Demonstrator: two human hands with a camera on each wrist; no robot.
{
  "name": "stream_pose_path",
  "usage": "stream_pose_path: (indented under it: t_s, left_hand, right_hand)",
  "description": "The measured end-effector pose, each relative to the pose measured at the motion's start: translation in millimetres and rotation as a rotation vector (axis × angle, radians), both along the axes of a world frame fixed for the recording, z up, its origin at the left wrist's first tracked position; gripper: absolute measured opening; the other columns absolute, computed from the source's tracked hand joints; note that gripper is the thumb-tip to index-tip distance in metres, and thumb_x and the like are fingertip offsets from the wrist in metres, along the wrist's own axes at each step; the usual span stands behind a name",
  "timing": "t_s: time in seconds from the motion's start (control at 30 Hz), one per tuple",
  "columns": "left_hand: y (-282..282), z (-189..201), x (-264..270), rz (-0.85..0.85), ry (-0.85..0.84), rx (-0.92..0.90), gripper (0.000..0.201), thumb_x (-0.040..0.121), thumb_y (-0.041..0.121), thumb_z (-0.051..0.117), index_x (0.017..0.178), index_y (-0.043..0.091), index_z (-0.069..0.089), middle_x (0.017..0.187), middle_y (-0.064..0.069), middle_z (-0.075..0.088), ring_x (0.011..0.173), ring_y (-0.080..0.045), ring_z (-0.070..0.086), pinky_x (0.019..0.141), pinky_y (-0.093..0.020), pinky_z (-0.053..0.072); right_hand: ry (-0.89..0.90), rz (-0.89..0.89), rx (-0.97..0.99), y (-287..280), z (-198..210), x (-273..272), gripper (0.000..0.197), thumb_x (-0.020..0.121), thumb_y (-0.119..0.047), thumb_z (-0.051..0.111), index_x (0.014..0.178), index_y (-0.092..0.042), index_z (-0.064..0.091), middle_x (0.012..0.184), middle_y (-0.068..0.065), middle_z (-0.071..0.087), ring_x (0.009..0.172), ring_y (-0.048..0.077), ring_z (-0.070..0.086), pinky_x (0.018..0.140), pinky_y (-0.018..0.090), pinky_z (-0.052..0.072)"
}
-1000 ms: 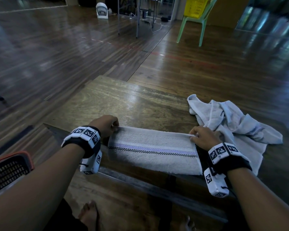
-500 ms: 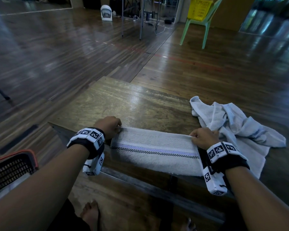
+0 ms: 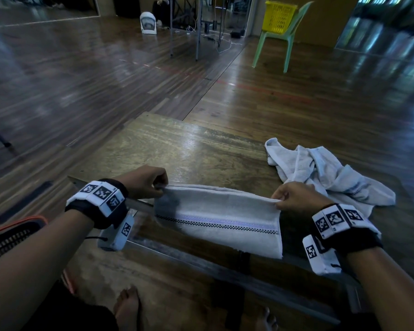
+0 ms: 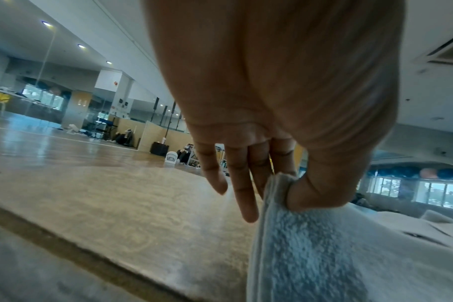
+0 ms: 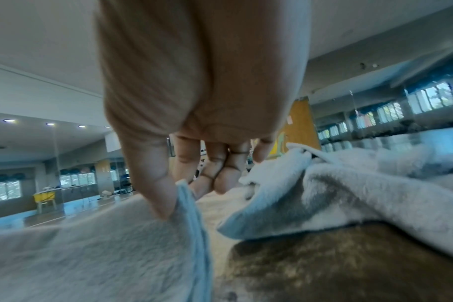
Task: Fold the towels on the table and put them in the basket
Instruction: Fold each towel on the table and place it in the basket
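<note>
Fingers of the left hand [image 3: 145, 180] and right hand [image 3: 294, 196] are pinching the striped towel's [image 3: 219, 217] 2 far corners, holding it taut over the table's [image 3: 177, 151] near edge, likely for folding; the basket [image 3: 10, 235] is sitting near left.

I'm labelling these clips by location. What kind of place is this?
Probably a large indoor hall or studio: a wide polished wood floor, wall mirrors, recessed ceiling lights. A wooden table stands in the open.

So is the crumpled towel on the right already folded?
No: the crumpled towel lies bunched in a loose heap on the table, beside the right hand.
</note>
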State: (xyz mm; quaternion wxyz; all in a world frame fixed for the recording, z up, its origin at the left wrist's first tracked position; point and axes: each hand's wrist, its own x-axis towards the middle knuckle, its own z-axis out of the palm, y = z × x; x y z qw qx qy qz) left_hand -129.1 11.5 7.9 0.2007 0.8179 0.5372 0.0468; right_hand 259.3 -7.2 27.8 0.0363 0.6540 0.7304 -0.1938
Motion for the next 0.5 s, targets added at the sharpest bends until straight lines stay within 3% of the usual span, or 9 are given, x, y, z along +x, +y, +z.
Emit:
stream_pose_path:
  t_s: [0.13, 0.23, 0.33, 0.4, 0.5]
  left_hand:
    - [-15, 5, -15, -0.047, -0.051, -0.004, 0.018, 0.080, 0.016, 0.069, 0.093, 0.020, 0.057, 0.092, 0.005, 0.060, 0.084, -0.010, 0.057, 0.066, -0.010, 0.040]
    - [-23, 9, -17, -0.071, -0.071, 0.027, 0.019, 0.080, 0.014, 0.070, 0.090, 0.021, 0.056, 0.090, 0.006, 0.060, 0.082, -0.007, 0.056, 0.069, -0.011, 0.042]
    - [-28, 12, -15, -0.088, -0.100, 0.052, 0.019, 0.080, 0.011, 0.069, 0.089, 0.020, 0.055, 0.090, 0.005, 0.060, 0.081, -0.006, 0.055, 0.072, -0.017, 0.044]
    - [-30, 14, -15, -0.086, -0.122, 0.065, 0.018, 0.080, 0.010, 0.068, 0.090, 0.019, 0.056, 0.088, 0.006, 0.060, 0.080, -0.001, 0.054, 0.071, -0.015, 0.043]
    - [-32, 16, -15, -0.073, -0.156, 0.087, 0.016, 0.080, 0.009, 0.067, 0.090, 0.015, 0.057, 0.087, 0.005, 0.060, 0.080, -0.001, 0.054, 0.069, -0.014, 0.042]
  right_hand:
    - [0.062, 0.044, -0.015, -23, 7, 8, 0.005, 0.080, -0.029, 0.070, 0.083, -0.027, 0.066, 0.084, -0.012, 0.064, 0.088, 0.008, 0.059, 0.088, 0.031, 0.045]
    - [0.147, 0.064, -0.031, -36, 4, 9, 0.012, 0.079, -0.022, 0.072, 0.082, -0.022, 0.061, 0.085, -0.007, 0.064, 0.084, 0.010, 0.062, 0.075, 0.026, 0.052]
    - [0.170, 0.066, -0.015, -42, 1, 9, 0.017, 0.079, -0.017, 0.071, 0.079, -0.024, 0.055, 0.085, -0.005, 0.061, 0.081, 0.012, 0.060, 0.069, 0.025, 0.049]
    - [0.202, 0.072, -0.018, -45, 2, 8, 0.019, 0.079, -0.014, 0.070, 0.079, -0.023, 0.054, 0.085, -0.001, 0.061, 0.079, 0.015, 0.059, 0.067, 0.026, 0.048]
    - [0.272, 0.070, -0.045, -48, 5, 7, 0.019, 0.078, -0.011, 0.071, 0.087, -0.020, 0.055, 0.086, 0.002, 0.059, 0.073, 0.012, 0.055, 0.063, 0.019, 0.044]
